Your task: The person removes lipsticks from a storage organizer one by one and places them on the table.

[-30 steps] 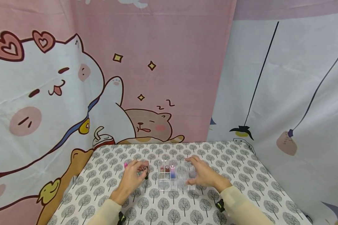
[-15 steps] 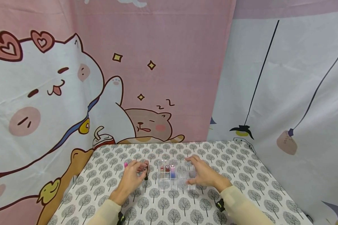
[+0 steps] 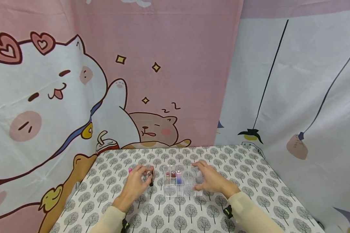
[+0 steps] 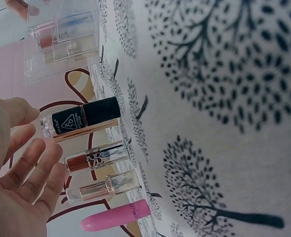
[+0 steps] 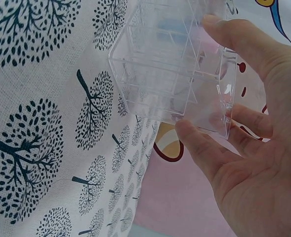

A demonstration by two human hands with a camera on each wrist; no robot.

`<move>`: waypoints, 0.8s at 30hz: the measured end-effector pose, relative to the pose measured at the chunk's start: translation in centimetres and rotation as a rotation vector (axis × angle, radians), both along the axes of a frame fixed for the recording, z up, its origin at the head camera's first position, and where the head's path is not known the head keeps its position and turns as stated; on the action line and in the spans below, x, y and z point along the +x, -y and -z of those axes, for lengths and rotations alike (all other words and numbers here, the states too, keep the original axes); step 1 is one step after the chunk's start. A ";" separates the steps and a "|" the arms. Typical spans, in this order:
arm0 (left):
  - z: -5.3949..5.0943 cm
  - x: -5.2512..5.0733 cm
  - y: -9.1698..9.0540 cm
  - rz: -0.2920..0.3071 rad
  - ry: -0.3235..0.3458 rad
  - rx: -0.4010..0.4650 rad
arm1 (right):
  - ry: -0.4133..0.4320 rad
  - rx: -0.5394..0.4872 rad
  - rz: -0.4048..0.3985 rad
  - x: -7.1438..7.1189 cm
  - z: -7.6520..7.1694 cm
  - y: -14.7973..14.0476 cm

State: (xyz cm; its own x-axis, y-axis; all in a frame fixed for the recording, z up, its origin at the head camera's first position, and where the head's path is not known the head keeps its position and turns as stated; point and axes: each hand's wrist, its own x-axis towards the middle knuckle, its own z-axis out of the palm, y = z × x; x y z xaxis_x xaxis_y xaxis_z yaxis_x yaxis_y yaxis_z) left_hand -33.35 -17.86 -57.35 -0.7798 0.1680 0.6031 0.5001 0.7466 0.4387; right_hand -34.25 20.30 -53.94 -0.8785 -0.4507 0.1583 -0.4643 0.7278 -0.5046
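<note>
My left hand (image 3: 135, 182) pinches the upper, clear end of a black lipstick tube (image 4: 86, 117) between thumb and fingers, left of the organizer. The tube is upright; whether its base touches the cloth I cannot tell. A rose-gold strip (image 4: 93, 129) shows right along its side. My right hand (image 3: 211, 179) grips the right end of a clear divided lipstick organizer (image 5: 150, 69), thumb on one side and fingers on the other. Inside the organizer, a red-brown lipstick (image 3: 173, 174) and a pink-and-blue one (image 3: 179, 178) stand in the far left compartments.
Beside the left hand stand a clear-cased red-brown lipstick (image 4: 78, 163), a clear-and-gold one (image 4: 93, 190) and a bright pink tube (image 4: 113, 217). A tree-print cloth (image 3: 169, 213) covers the table. Cartoon curtains (image 3: 192, 81) hang behind and at the sides.
The black lipstick tube shifts and turns slightly in the left fingers. The right hand stays on the organizer, which has not moved.
</note>
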 end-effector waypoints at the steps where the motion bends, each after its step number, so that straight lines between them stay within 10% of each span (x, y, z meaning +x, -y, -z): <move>1: -0.1 0.0 0.0 0.000 -0.002 -0.003 | 0.001 -0.002 -0.001 0.0 0.0 0.0; 12: -0.9 0.2 -0.6 -0.015 -0.037 -0.040 | 0.003 0.004 0.009 0.0 0.0 0.0; 24: -1.7 0.2 -2.2 0.106 -0.073 -0.063 | 0.006 -0.004 0.012 0.3 -0.2 0.1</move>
State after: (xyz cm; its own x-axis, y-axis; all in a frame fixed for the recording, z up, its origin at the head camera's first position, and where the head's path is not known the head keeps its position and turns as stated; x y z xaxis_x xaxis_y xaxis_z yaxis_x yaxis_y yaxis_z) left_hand -33.11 -15.69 -55.63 -0.7102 0.2861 0.6432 0.6064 0.7127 0.3526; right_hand -33.91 20.16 -53.77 -0.8846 -0.4399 0.1549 -0.4529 0.7311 -0.5103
